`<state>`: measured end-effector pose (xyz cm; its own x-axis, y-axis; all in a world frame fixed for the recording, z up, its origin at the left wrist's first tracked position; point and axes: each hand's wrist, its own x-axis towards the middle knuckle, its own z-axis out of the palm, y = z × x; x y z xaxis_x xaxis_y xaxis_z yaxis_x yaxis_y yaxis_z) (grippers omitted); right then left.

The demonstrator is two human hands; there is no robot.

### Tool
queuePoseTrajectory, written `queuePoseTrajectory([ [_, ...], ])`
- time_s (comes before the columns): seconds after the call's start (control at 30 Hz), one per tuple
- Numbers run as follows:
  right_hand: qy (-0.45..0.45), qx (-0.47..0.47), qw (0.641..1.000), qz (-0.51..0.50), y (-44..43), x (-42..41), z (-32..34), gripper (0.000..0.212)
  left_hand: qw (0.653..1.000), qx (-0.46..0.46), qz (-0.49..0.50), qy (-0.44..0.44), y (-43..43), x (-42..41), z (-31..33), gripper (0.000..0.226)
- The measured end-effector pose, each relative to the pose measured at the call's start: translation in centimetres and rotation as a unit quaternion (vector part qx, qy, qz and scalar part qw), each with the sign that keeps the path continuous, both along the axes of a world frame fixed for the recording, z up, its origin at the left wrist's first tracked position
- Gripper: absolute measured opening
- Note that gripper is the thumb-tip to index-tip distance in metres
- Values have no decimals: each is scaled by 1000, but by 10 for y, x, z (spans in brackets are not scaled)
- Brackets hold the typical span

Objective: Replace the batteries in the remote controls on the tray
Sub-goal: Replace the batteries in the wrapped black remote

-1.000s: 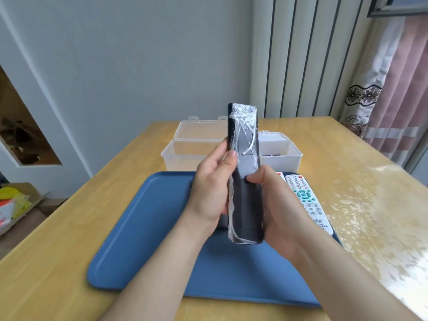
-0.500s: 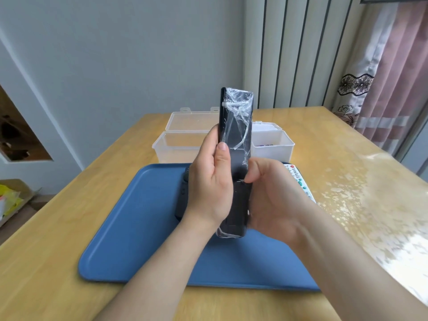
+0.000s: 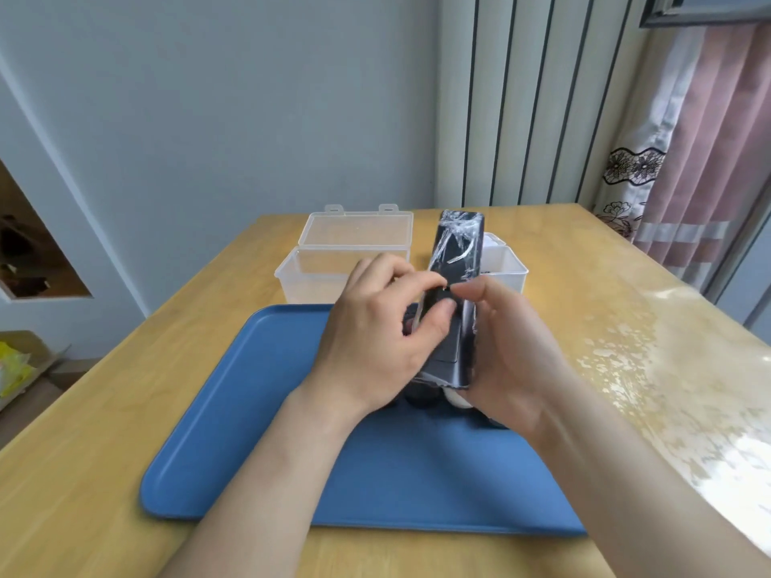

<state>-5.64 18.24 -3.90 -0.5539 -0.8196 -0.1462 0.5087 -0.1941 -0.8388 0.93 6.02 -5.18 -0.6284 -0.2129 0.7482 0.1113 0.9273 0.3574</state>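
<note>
A black remote control [image 3: 455, 260] wrapped in crinkled clear film is tilted away from me above the blue tray [image 3: 258, 410]. My left hand [image 3: 379, 335] curls round its left side, thumb pressed on its back. My right hand [image 3: 505, 352] cradles its right edge and lower end, fingertips meeting the left fingers at mid-length. Parts of other remotes [image 3: 434, 400] show on the tray under my hands, mostly hidden.
An open clear plastic box [image 3: 333, 264] with its lid laid back stands behind the tray, and a second clear box [image 3: 507, 267] sits to its right. The wooden table [image 3: 626, 327] has a glossy cover. Curtains hang at far right.
The remote has dropped lower and tilted away from upright. My fingers have shifted up to pinch at its middle, and the white remote on the tray is now hidden.
</note>
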Motion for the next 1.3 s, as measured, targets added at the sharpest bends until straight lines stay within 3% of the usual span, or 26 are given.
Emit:
queuePoseTrajectory([
  [0.13, 31, 49, 991, -120, -4, -3, -8, 36, 998, 48, -41, 14, 11, 2, 3, 23],
  [0.2, 25, 49, 985, -162, -6, -6, -10, 41, 982, 167, -83, 41, 24, 2, 8, 15],
  [0.3, -5, 29, 979, -200, -5, -11, -10, 39, 882, 415, -211, 79, 25, 10, 26, 22],
  [0.37, -16, 21, 978, -209, -2, -12, -7, 37, 869, 408, -279, -23, 7, 24, 38, 20],
  [0.43, -17, 16, 977, -211, -1, -11, -6, 35, 879, 309, -285, -224, -6, 37, 46, 22],
  [0.5, -14, 21, 977, -210, -1, -9, -5, 35, 863, 226, -257, -372, -13, 42, 45, 22],
  [0.6, -2, 40, 978, -202, -3, -7, -6, 35, 829, 174, -227, -480, -17, 43, 41, 20],
  [0.67, 7, 50, 980, -192, -4, -7, -8, 34, 858, 203, -181, -436, -19, 41, 40, 24],
  [0.77, 23, 67, 985, -156, -6, -7, -14, 36, 950, 251, -29, -184, -16, 27, 34, 31],
  [0.83, 38, 66, 987, -142, -6, -6, -15, 36, 961, 255, -21, -107, -10, 16, 27, 20],
  [0.93, 68, 45, 986, -145, -4, -5, -14, 32, 960, 196, -82, -181, -1, 7, 12, 46],
  [1.07, 91, 25, 984, -154, -2, -4, -13, 28, 965, 124, -75, -218, 2, 7, 9, 69],
  [1.17, 120, 31, 979, -164, -4, -3, -12, 28, 976, 107, -68, -178, 5, 10, 15, 71],
  [1.3, 138, 43, 972, -186, -4, 0, -10, 32, 990, 49, -69, -117, 9, 15, 22, 59],
])
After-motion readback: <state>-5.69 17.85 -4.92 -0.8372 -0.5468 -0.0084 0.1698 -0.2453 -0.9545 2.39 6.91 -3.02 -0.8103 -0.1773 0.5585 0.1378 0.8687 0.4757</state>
